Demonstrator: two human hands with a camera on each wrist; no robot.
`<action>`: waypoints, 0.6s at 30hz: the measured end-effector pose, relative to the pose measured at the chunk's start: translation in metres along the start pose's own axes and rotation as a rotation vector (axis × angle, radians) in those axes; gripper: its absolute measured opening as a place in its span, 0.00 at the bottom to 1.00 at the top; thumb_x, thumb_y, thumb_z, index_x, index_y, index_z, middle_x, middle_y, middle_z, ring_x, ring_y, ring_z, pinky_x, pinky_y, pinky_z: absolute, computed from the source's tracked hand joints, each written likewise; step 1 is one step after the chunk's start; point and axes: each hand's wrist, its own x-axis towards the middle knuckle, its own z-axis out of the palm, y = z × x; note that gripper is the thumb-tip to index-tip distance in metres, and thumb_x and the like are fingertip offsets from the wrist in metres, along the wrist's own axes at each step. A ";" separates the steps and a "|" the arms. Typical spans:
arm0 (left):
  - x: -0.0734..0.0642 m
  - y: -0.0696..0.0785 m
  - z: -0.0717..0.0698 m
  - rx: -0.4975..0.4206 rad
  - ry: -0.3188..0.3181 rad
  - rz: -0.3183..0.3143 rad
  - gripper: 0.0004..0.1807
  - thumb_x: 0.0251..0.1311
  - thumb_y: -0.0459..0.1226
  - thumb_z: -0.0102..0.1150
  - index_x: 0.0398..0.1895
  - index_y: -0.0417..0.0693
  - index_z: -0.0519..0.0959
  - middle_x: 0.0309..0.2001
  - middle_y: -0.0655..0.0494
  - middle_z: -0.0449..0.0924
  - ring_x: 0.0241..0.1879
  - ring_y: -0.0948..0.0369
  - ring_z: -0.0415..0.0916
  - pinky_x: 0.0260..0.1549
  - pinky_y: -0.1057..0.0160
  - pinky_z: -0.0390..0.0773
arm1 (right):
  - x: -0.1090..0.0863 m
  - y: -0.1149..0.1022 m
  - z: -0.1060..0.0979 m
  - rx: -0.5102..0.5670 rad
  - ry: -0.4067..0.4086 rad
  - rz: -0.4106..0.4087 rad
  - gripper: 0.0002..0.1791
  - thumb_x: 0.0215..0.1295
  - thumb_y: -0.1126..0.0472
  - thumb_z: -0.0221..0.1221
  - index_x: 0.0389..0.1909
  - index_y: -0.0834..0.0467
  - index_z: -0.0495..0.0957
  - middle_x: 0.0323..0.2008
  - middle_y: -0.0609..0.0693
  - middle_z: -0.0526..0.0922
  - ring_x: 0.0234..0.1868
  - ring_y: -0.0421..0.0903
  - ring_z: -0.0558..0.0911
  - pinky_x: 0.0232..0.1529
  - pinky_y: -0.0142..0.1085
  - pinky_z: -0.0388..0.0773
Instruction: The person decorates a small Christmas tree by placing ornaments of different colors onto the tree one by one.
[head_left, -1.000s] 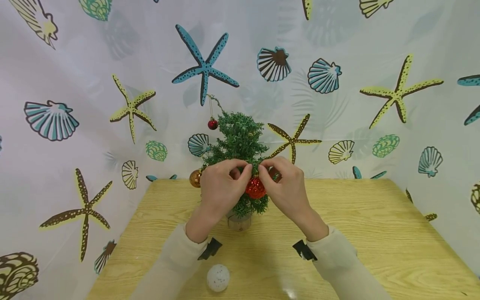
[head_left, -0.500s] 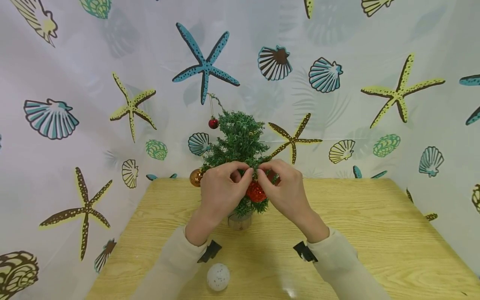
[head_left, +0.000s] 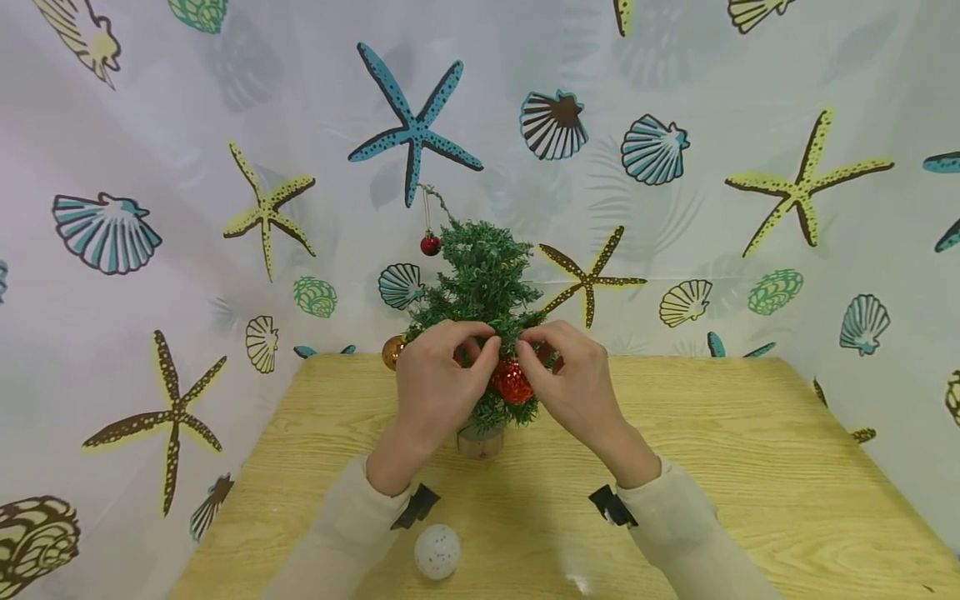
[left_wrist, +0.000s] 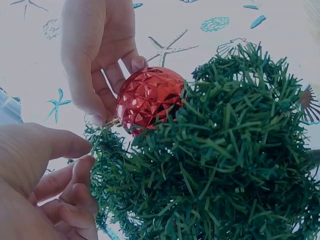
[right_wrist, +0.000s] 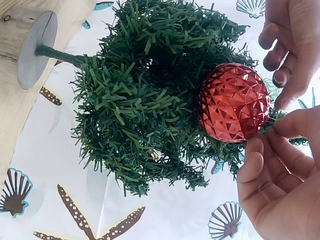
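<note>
A shiny red bauble [head_left: 513, 383] with a faceted surface hangs at the front of a small artificial Christmas tree [head_left: 487, 275]. My right hand [head_left: 573, 371] is just right of it; in the right wrist view its thumb and forefinger meet beside the bauble's top. The gold string [left_wrist: 115, 121] runs to those fingertips in the left wrist view. My left hand [head_left: 442, 371] is on the other side, thumb and forefinger tips slightly apart at a branch tip [left_wrist: 102, 137]. Its other fingers are loosely bent. The bauble's back is hidden by greenery in the left wrist view.
A small dark red bauble [head_left: 431, 244] hangs from the tree's bent top, and a gold bauble [head_left: 392, 352] sits at its left side. The tree's round base [head_left: 480, 442] stands on the wooden table [head_left: 735, 450]. Near the front lies a white speckled ball [head_left: 437, 552].
My left fingertips have drawn a little left, widening the gap to the right hand's fingertips. The right hand has hardly moved, and the red bauble still hangs between the hands.
</note>
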 end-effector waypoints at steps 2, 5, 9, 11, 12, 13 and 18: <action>0.000 0.000 -0.001 0.005 0.014 -0.008 0.07 0.66 0.37 0.72 0.42 0.44 0.91 0.26 0.54 0.82 0.22 0.60 0.72 0.23 0.64 0.71 | 0.000 0.000 -0.001 0.002 0.002 0.000 0.04 0.70 0.68 0.66 0.41 0.60 0.88 0.37 0.53 0.88 0.30 0.44 0.82 0.27 0.38 0.78; 0.000 0.000 -0.002 0.010 0.036 -0.019 0.10 0.65 0.38 0.72 0.46 0.43 0.90 0.29 0.52 0.83 0.25 0.57 0.73 0.25 0.61 0.72 | -0.001 0.000 -0.002 0.008 0.006 -0.005 0.03 0.70 0.67 0.67 0.41 0.60 0.88 0.36 0.53 0.88 0.30 0.44 0.83 0.26 0.38 0.78; 0.001 0.000 0.000 0.025 0.077 -0.036 0.17 0.65 0.39 0.73 0.54 0.42 0.86 0.35 0.49 0.84 0.29 0.55 0.75 0.26 0.58 0.74 | -0.001 0.000 -0.003 0.014 0.011 -0.010 0.03 0.70 0.67 0.66 0.40 0.59 0.88 0.36 0.53 0.88 0.30 0.43 0.83 0.27 0.34 0.76; 0.001 -0.001 0.001 0.028 0.100 -0.048 0.21 0.65 0.40 0.73 0.58 0.41 0.84 0.39 0.47 0.85 0.32 0.53 0.76 0.28 0.56 0.76 | -0.001 0.000 -0.004 0.012 0.012 -0.014 0.03 0.70 0.66 0.66 0.40 0.59 0.88 0.36 0.52 0.88 0.29 0.42 0.82 0.27 0.33 0.76; 0.001 -0.001 0.001 0.028 0.109 -0.053 0.22 0.65 0.40 0.73 0.59 0.41 0.83 0.42 0.46 0.85 0.34 0.51 0.77 0.30 0.55 0.77 | -0.002 -0.001 -0.005 0.012 0.013 -0.015 0.03 0.70 0.66 0.66 0.40 0.59 0.88 0.36 0.52 0.88 0.29 0.42 0.82 0.27 0.33 0.76; 0.002 -0.001 0.001 0.026 0.116 -0.058 0.24 0.65 0.41 0.73 0.61 0.41 0.82 0.45 0.45 0.84 0.37 0.50 0.78 0.32 0.54 0.79 | -0.003 -0.001 -0.005 0.011 0.014 -0.017 0.03 0.70 0.66 0.66 0.40 0.59 0.88 0.36 0.52 0.88 0.29 0.41 0.82 0.26 0.34 0.76; 0.002 -0.001 0.000 0.024 0.100 -0.087 0.34 0.64 0.44 0.74 0.69 0.38 0.76 0.58 0.39 0.81 0.57 0.43 0.79 0.53 0.44 0.83 | -0.010 -0.005 -0.007 0.005 0.010 -0.038 0.03 0.69 0.67 0.66 0.40 0.58 0.88 0.34 0.50 0.87 0.30 0.40 0.81 0.25 0.32 0.75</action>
